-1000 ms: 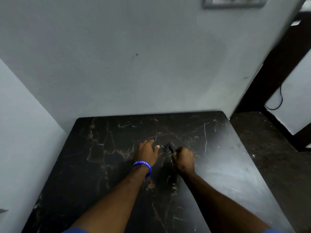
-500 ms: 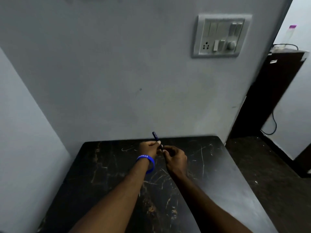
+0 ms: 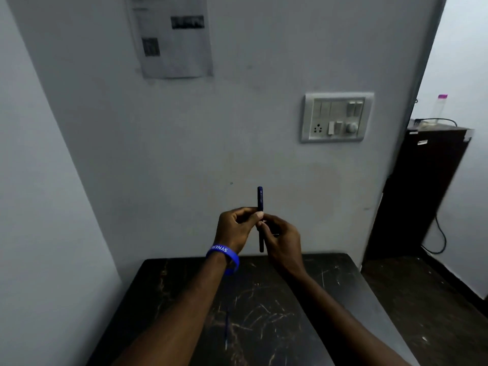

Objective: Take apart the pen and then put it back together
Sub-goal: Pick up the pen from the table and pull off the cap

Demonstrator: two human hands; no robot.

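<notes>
A dark blue pen (image 3: 260,198) stands nearly upright in the air above the far edge of the black marble-patterned table (image 3: 264,313). My left hand (image 3: 235,228), with a blue wristband, pinches the pen near its middle with thumb and fingertips. My right hand (image 3: 282,240) grips the lower half of the pen, whose lower end pokes out below the fingers. The two hands touch at the pen's middle. A thin blue stick, perhaps a refill (image 3: 226,331), lies on the table between my forearms.
A grey wall stands just behind the table, with a switchboard (image 3: 336,117) at the right and a paper sheet (image 3: 171,35) above. A dark cabinet (image 3: 422,191) stands to the right, with a cable beside it and dark floor below.
Both hands have risen from the tabletop with the pen, which has turned from tilted to nearly upright. The view has tilted up toward the wall.
</notes>
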